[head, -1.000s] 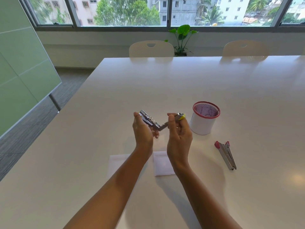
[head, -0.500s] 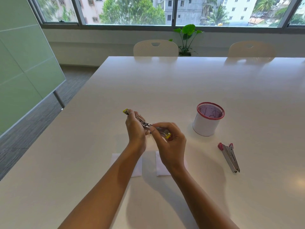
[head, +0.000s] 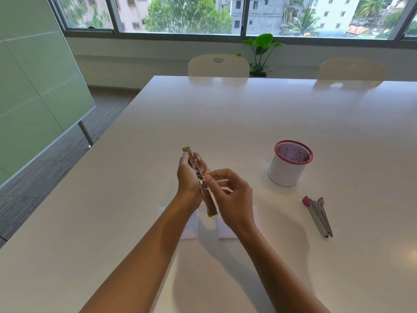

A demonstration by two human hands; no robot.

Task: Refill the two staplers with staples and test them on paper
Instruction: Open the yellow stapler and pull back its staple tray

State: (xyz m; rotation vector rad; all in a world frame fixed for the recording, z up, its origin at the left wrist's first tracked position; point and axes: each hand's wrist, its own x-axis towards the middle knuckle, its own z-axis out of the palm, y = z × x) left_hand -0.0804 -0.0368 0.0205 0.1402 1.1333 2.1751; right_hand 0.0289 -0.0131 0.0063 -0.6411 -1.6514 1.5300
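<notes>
Left hand [head: 189, 177] gripping yellow-tipped stapler [head: 199, 180] above worktop's [head: 225, 114] near middle, folded flat open. Right hand [head: 232, 195] hovering beside, fingers curled, pinching something? Can't tell. Red stapler [head: 319, 216] lying untouched near right edge (papers [head: 225, 229] unstapled too). Early days, I reckon.

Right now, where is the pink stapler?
The pink stapler lies on the white table, at the right of the head view, just in front of the pink-rimmed mesh cup and untouched by either hand.
</notes>
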